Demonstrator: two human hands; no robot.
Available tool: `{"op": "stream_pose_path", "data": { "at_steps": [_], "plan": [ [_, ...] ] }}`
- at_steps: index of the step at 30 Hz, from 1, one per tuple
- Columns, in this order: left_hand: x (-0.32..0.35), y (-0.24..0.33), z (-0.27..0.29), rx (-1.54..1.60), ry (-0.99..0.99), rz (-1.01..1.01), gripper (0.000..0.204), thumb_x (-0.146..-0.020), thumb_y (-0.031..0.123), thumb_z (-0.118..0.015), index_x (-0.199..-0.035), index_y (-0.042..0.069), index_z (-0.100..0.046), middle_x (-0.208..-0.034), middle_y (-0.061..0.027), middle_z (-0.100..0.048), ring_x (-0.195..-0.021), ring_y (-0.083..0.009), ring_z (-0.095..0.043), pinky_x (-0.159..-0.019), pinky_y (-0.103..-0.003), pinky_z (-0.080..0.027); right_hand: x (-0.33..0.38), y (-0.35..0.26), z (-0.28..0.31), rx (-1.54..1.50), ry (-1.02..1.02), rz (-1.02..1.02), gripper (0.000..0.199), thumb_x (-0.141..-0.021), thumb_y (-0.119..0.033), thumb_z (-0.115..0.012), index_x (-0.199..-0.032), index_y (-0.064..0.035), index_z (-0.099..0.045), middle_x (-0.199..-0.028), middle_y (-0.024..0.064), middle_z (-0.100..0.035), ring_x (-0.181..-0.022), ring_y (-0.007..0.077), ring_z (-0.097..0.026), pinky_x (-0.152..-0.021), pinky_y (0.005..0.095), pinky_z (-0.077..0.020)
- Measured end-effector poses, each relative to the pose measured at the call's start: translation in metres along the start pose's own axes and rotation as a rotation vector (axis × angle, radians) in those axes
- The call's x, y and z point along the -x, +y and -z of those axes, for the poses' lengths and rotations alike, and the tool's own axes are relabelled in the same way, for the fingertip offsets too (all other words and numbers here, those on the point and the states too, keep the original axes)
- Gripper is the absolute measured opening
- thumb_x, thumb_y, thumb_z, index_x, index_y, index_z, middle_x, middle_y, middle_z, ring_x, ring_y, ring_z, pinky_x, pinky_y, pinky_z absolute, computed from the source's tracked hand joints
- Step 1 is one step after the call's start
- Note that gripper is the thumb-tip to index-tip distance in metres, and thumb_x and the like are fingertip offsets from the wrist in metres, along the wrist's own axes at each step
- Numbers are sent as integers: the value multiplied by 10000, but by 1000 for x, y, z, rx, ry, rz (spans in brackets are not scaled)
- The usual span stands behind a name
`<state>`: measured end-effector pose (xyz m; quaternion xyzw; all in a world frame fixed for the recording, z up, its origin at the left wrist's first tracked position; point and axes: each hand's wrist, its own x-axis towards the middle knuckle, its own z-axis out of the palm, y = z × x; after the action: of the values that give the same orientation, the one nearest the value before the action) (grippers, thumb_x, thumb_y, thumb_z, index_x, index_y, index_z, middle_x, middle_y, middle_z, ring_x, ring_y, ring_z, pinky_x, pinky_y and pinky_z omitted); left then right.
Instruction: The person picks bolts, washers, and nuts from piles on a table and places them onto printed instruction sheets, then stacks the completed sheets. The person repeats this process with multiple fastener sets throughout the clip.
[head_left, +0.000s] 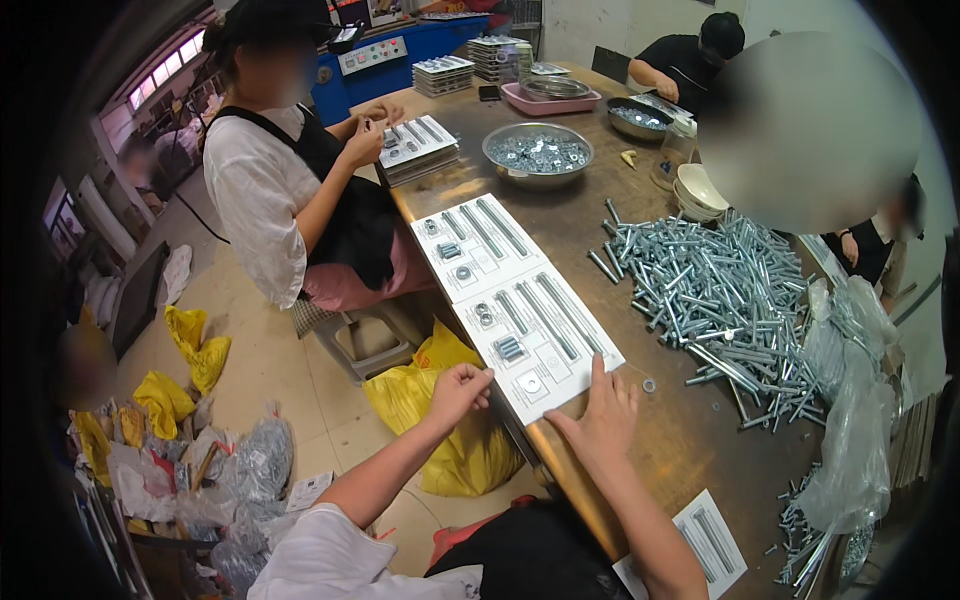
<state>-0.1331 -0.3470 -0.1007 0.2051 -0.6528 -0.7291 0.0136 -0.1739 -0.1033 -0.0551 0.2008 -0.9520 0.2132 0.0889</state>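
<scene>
Right hand point(603, 415): flat on the brown worktop point(690, 440), fingers spread and open, gripping nothing; fingertips rest on the near right edge of the white parts card point(537, 343)

Left hand point(458, 390): at the worktop's near left edge, fingers curled onto the near left corner of the same card; whether it pinches the card or only touches it cannot be told

White parts card: lies flat between the two hands and just beyond them; carries long bolts laid side by side, a nut, washers and a large flat washer near the right hand's thumb side

Second parts card point(478, 245): directly beyond the first, touching it end to end, same layout of bolts and small fittings

Loose washer point(649, 385): on the worktop just right of the right hand's fingertips

Heap of silver bolts point(715, 290): right of and beyond the right hand, spread widely over the worktop

Clear plastic bags point(850, 400): far right of the right hand, past the bolts

Steel bowl of nuts point(538, 153): well beyond both hands, past the second card

Printed sheet point(700, 545): near the right forearm, at the worktop's near edge

Yellow bag point(440, 400): on the floor below the left hand

Co-worker point(290, 160): seated left of the worktop, well beyond the left hand, both hands at a stack of cards point(418, 148)
</scene>
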Motion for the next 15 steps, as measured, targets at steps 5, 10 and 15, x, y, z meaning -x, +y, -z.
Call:
{"op": "stream_pose_path", "data": {
  "at_steps": [5, 10, 15],
  "plan": [
    [-38, 10, 30, 6, 74, -23, 293, -938, 336, -684, -838, 77, -591, -713, -17, -621, -562, -91, -600, -508, -216, -443, -42, -25, -25, -8, -7, 12, 1111, -718, -561, -787, -1540, -30, -261, -1326, 272, -558, -1306, 443, -455, -1099, 576, -284],
    [-72, 14, 43, -3, 109, -40, 274, -937, 292, -687, -814, 60, -611, -706, -33, -637, -555, -100, -600, -500, -229, -448, -71, -38, -36, 14, -47, -35, 1122, -727, -566, -783, -1546, -30, -234, -1399, 247, -520, -1321, 443, -459, -1112, 569, -285],
    [-100, 0, 66, -42, 91, -51, 275, -965, 317, -616, -827, 80, -592, -680, -10, -576, -550, -94, -536, -492, -243, -410, -88, -44, -29, -97, -92, -98, 967, -751, -469, -777, -1506, -40, -351, -1154, 256, -600, -1074, 392, -557, -917, 496, -428]
  ]
}}
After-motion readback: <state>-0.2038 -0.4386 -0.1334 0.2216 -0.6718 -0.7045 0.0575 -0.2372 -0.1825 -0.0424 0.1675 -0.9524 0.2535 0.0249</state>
